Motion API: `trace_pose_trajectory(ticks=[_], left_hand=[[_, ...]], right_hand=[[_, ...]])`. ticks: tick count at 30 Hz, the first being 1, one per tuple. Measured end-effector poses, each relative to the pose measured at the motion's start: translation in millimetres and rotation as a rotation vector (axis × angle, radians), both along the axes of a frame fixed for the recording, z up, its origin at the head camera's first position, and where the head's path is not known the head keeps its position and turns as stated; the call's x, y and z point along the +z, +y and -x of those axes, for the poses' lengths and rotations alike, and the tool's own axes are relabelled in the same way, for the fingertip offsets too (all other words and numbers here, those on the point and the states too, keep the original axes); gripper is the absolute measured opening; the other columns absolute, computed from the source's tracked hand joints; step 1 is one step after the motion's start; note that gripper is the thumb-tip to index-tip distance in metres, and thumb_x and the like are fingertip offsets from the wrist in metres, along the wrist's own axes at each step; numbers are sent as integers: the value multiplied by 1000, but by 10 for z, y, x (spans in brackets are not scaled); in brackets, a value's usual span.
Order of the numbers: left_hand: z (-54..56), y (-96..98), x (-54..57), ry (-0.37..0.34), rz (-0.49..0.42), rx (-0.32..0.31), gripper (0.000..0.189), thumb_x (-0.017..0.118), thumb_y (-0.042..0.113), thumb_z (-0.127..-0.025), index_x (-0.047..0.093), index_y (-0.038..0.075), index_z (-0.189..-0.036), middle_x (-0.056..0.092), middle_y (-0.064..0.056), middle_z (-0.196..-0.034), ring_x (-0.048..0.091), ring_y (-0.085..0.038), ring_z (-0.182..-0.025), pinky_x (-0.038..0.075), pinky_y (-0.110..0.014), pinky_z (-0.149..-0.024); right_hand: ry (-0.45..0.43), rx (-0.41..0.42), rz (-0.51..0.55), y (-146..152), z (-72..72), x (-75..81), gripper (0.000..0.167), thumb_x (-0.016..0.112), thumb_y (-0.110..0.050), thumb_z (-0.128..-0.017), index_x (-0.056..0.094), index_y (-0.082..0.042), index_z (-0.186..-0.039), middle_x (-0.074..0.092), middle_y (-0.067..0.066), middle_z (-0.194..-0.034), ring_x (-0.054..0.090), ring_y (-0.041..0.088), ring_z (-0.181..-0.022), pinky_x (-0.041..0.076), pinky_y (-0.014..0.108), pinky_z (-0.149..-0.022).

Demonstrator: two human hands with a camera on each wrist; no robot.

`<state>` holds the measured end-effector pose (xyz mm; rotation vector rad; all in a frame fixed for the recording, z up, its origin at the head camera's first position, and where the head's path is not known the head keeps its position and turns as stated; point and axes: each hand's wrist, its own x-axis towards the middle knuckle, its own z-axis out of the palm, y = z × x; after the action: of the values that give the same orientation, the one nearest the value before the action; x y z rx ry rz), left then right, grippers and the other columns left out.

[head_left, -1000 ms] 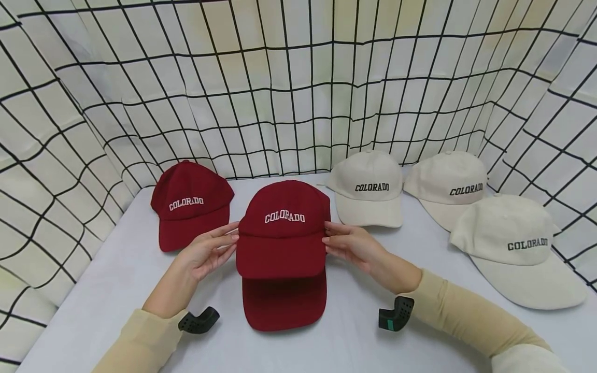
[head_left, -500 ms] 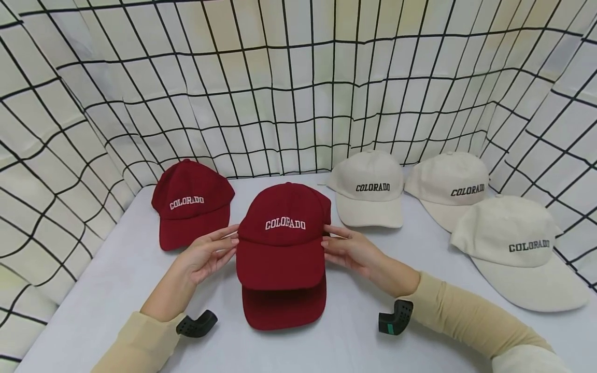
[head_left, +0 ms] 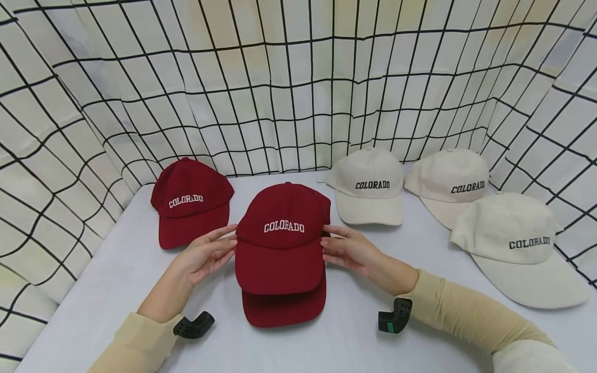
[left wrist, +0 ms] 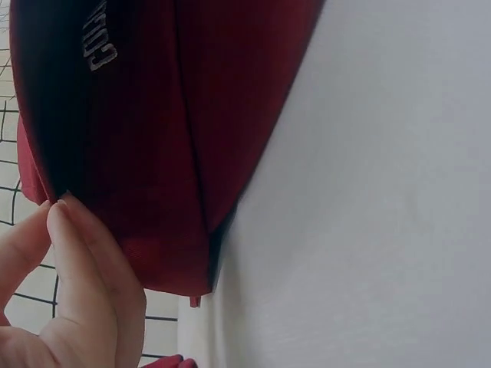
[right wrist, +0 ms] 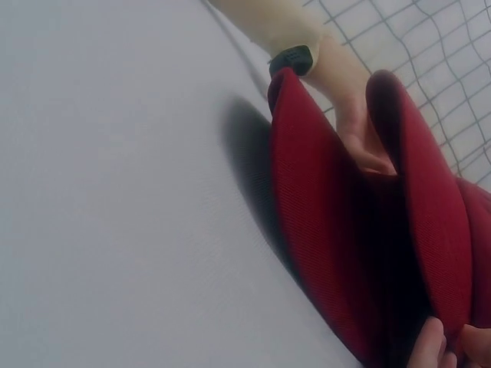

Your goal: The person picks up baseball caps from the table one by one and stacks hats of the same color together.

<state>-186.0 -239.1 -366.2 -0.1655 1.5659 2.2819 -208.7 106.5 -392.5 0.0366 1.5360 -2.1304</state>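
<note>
A red baseball cap [head_left: 284,207] with white COLORADO lettering sits over a second red cap, whose brim [head_left: 284,311] sticks out below the upper one. My left hand [head_left: 205,256] pinches the upper cap's left edge between thumb and fingers; my right hand [head_left: 352,251] pinches its right edge. In the left wrist view, the lower cap [left wrist: 153,184] shows its own lettering under the raised edge. Seen from the right wrist, a dark gap separates the lower brim [right wrist: 307,207] from the upper brim [right wrist: 437,215]. Most of the lower crown is hidden.
Another red cap [head_left: 191,202] lies at the back left of the white table [head_left: 354,331]. Cream COLORADO caps stand to the right: one at the back [head_left: 368,176], one beside it [head_left: 450,176], one nearer [head_left: 508,233]. Grid-patterned cloth [head_left: 289,93] encloses the back and sides.
Both hands have lowered the upper red cap slightly toward the lower one, so less of the lower brim shows and the gap between brims is narrower. The other caps stay put.
</note>
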Motion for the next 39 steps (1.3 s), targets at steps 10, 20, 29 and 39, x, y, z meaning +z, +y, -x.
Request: trace_pose_trajectory(ticks=[10, 20, 29, 39], left_hand=[[-19, -10, -23, -7, 80, -42, 20, 54, 4, -104, 68, 18, -102, 69, 3, -95, 67, -8, -83, 58, -22, -78], [-27, -26, -19, -26, 108, -74, 24, 53, 7, -104, 71, 20, -97, 69, 4, -91, 65, -9, -80, 56, -16, -68], [-6, -13, 19, -20, 114, -86, 24, 54, 8, -104, 72, 20, -96, 70, 4, -91, 66, -10, -80, 55, -16, -67], [8, -12, 44, -29, 111, -85, 23, 53, 8, -104, 72, 18, -96, 70, 2, -91, 66, -10, -80, 55, -15, -67]], right_hand=[[-11, -14, -17, -22, 18, -19, 44, 54, 2, -101, 44, 5, -143, 65, 3, -94, 65, 15, -82, 59, 29, -81], [-72, -10, -43, -53, 0, -18, 20, 54, 0, -103, 55, 2, -123, 64, 6, -97, 65, 17, -81, 60, 30, -79], [-68, 3, -37, -41, 7, -17, 19, 52, -1, -104, 54, 3, -122, 62, 6, -97, 65, 16, -80, 59, 30, -79], [-66, 42, -35, -24, -37, -39, 10, 50, 0, -104, 54, 1, -112, 62, 8, -93, 65, 17, -81, 60, 32, -82]])
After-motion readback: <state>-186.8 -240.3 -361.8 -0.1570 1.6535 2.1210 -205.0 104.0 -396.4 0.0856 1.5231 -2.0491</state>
